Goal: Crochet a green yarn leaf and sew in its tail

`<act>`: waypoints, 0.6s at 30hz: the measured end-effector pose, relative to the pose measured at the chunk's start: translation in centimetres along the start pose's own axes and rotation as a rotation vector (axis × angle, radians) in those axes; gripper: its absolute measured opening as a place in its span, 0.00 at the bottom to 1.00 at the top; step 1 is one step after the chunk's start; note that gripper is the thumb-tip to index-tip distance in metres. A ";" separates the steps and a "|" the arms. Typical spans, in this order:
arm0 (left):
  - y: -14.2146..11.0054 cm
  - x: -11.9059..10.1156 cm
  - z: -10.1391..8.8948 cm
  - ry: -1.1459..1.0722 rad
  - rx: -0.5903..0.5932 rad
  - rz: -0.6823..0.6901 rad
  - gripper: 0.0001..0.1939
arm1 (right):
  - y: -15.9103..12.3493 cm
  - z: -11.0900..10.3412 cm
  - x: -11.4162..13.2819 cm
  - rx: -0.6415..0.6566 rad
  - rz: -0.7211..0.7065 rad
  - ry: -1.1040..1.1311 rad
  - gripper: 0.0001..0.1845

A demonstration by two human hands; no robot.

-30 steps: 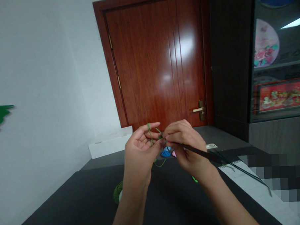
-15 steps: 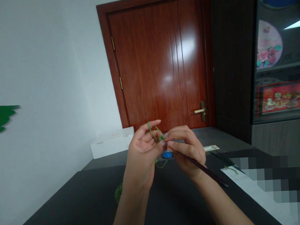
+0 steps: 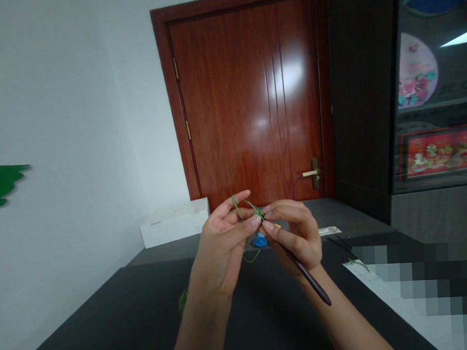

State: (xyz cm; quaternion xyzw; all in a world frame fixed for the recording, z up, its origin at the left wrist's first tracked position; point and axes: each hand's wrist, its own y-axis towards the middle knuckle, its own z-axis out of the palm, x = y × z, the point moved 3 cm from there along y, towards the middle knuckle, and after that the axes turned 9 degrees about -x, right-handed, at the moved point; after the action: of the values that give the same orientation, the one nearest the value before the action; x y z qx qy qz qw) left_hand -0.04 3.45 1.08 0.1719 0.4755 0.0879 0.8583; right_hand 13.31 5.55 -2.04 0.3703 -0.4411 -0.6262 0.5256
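My left hand [image 3: 230, 232] pinches a small piece of green crochet work [image 3: 258, 213] between thumb and fingers. Green yarn [image 3: 237, 205] loops over its raised index finger, and a strand hangs below the hand. In my right hand [image 3: 295, 229] is a crochet hook with a dark handle [image 3: 310, 279] slanting down to the right. The hook's thin metal shaft meets the green stitches and points up to the left. Behind the hands lies a blue crocheted piece [image 3: 260, 240], partly covered. A ball of green yarn [image 3: 183, 301] shows beside my left forearm, which hides most of it.
A white box [image 3: 175, 222] stands at the table's back left against the wall. To the right lie a white sheet [image 3: 386, 295] with a green scrap on it and a small pale label [image 3: 329, 231]. The dark table [image 3: 146, 313] ends near a brown door [image 3: 234, 102].
The hook's handle has swung inward and steeper, and its metal shaft now shows above the green stitches. My right hand has turned slightly; my left hand stays nearly in place.
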 end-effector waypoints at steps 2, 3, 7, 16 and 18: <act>-0.1 0.1 0.2 0.004 -0.019 0.017 0.29 | -0.2 0.4 0.3 -0.031 -0.073 -0.055 0.24; -0.1 0.1 0.3 0.017 -0.033 0.047 0.30 | -0.3 0.6 0.4 -0.051 -0.112 -0.084 0.26; 0.0 -0.1 0.3 0.196 -0.128 0.332 0.34 | -0.5 1.3 0.6 -0.090 -0.226 -0.214 0.24; 0.2 -0.5 -0.6 0.431 -0.161 0.478 0.39 | 1.3 0.0 0.9 -0.018 -0.007 -0.274 0.04; 0.2 -0.6 -0.5 0.407 -0.137 0.436 0.38 | 1.6 -0.5 0.3 -0.038 0.222 -0.187 0.03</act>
State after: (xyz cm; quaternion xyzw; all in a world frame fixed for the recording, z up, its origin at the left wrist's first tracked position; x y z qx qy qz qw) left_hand -0.80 3.57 1.32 0.1906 0.5827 0.3344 0.7158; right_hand 14.23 5.08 -0.66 0.2492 -0.5146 -0.6043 0.5549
